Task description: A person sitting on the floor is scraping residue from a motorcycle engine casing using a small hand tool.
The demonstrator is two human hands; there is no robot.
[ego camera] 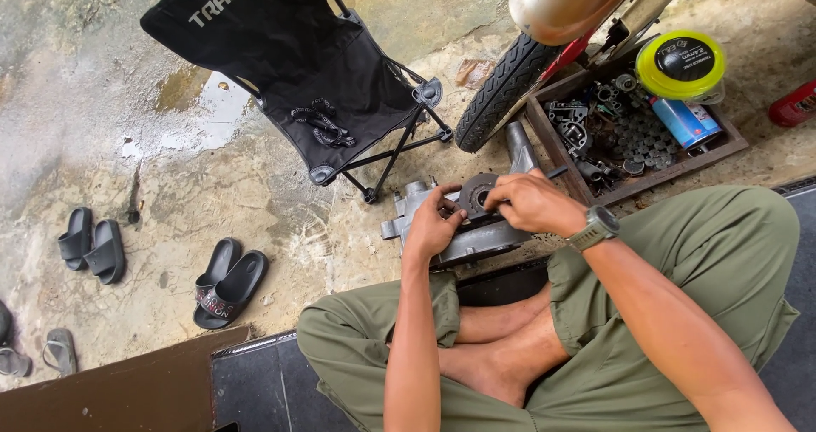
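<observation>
A grey metal engine casing point(476, 238) lies on the concrete floor in front of my crossed legs. On top of it sits a dark round part point(476, 196) with a hole in its middle. My left hand point(433, 224) grips the casing and touches the round part's left edge. From the right, my right hand point(531, 203) closes its fingers on that same part. A watch is on my right wrist.
A black folding chair point(314, 75) stands behind the casing. A motorcycle tyre point(497, 88) and a wooden tray of parts point(625, 139) with a yellow-lidded tub point(680, 65) and a blue can are at the right. Pairs of sandals point(225, 283) lie at the left.
</observation>
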